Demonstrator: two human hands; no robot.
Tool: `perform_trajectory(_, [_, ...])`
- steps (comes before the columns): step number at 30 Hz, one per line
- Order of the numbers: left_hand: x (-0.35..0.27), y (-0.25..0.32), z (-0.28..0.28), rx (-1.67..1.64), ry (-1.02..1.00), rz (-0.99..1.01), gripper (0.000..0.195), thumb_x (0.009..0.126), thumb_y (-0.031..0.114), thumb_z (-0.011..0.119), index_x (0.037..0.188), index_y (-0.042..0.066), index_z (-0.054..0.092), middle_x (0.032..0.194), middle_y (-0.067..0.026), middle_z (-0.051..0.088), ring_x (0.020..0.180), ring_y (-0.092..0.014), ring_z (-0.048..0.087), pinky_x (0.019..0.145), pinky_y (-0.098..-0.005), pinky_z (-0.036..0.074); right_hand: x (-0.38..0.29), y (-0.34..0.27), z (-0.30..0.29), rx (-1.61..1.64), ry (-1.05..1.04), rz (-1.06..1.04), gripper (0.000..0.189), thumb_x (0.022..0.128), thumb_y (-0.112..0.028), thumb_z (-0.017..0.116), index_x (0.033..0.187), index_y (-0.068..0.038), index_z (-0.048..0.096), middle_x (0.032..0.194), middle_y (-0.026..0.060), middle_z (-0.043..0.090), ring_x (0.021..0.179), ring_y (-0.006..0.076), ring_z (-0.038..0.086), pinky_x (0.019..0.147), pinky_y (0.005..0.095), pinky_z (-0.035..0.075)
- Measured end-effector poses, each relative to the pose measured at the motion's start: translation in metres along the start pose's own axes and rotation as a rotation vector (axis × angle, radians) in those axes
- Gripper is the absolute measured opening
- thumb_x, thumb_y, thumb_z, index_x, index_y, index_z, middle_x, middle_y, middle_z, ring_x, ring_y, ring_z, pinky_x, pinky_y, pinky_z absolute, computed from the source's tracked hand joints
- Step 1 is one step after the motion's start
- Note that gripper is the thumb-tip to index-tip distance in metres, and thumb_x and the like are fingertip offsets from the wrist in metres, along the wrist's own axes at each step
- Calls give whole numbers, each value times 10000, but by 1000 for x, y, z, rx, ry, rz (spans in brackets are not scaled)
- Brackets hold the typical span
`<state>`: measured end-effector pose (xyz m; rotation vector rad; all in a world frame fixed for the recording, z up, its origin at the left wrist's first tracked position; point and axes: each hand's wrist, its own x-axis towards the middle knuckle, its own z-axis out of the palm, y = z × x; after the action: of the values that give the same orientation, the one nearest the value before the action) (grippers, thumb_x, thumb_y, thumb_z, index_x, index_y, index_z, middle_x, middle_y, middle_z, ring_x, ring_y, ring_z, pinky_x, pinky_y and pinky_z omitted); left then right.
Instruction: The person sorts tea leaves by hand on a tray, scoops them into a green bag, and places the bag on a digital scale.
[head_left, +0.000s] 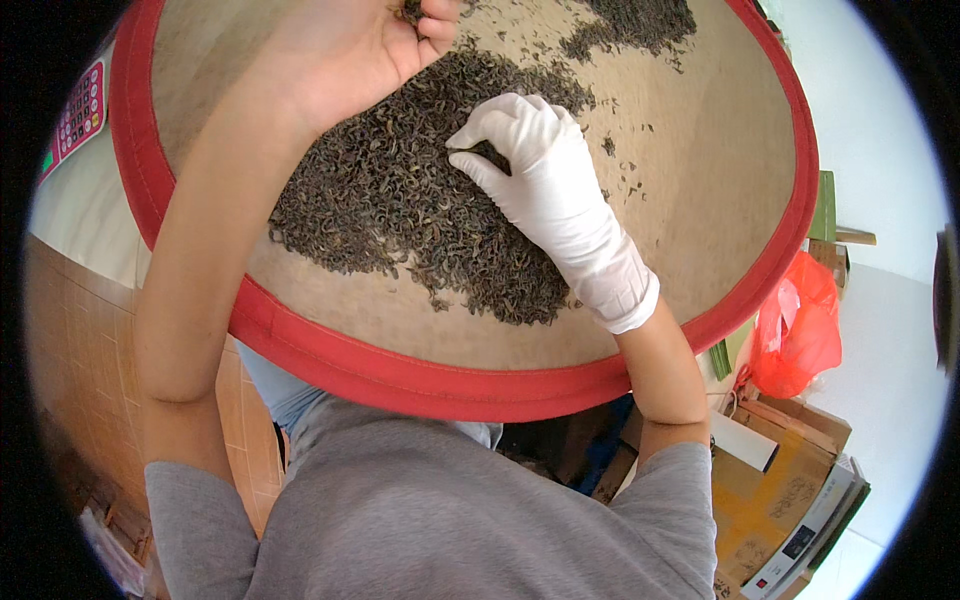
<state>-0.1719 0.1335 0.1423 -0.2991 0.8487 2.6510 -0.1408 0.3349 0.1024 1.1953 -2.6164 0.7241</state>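
A broad heap of dark, curled dried leaves, like loose tea (390, 172), lies on a round tan tray with a red fabric rim (450, 390). Over the heap is my right hand (536, 150) in a thin white glove. Its thumb and forefinger tips nearly meet just above the leaves; whether a leaf is between them is too small to tell. My bare left hand (375, 52) is at the top edge, palm turned up and partly cut off by the frame. Its fingers curl around a few dark leaves (411, 10).
A second pile of leaves (637, 26) lies at the tray's far side, with loose bits scattered between. A pink calculator (79, 112) is left of the tray. To the right are a red plastic bag (799, 330) and a cardboard box (757, 487) by a white wall.
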Motion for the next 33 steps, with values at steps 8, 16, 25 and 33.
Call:
perform_trajectory(8, [7, -14, -22, 39, -175, -39, 150, 992, 137, 443, 1031, 2, 495, 851, -5, 471, 692, -78, 436, 630, -191, 431, 2, -14, -21, 715, 75, 619, 101, 853, -92, 702, 936, -42, 677, 776, -16, 649, 695, 58, 564, 647, 213, 464])
perform_trajectory(16, [-4, -31, -6, 303, -103, -89, 181, 981, 165, 476, 1042, 9, 545, 820, 25, 478, 659, -51, 421, 592, -181, 405, -2, -21, -40, 811, 92, 624, 271, 916, -29, 592, 1187, -15, 609, 875, 6, 647, 798, 62, 576, 748, 201, 474])
perform_trajectory(25, [-13, -44, 5, 846, -185, -41, 327, 926, 342, 608, 1061, 44, 623, 848, 62, 524, 679, -27, 413, 621, -169, 370, -7, -20, -46, 751, 248, 567, 369, 913, -13, 586, 1280, -15, 551, 870, 16, 650, 818, 64, 587, 742, 196, 476])
perform_trajectory(33, [-11, -46, 8, 902, -131, 53, 250, 938, 263, 608, 1061, 48, 644, 763, 96, 486, 589, 11, 325, 500, -158, 257, -12, -18, -32, 774, 221, 616, 288, 895, -141, 666, 1150, -23, 602, 795, -17, 593, 720, 45, 513, 643, 206, 444])
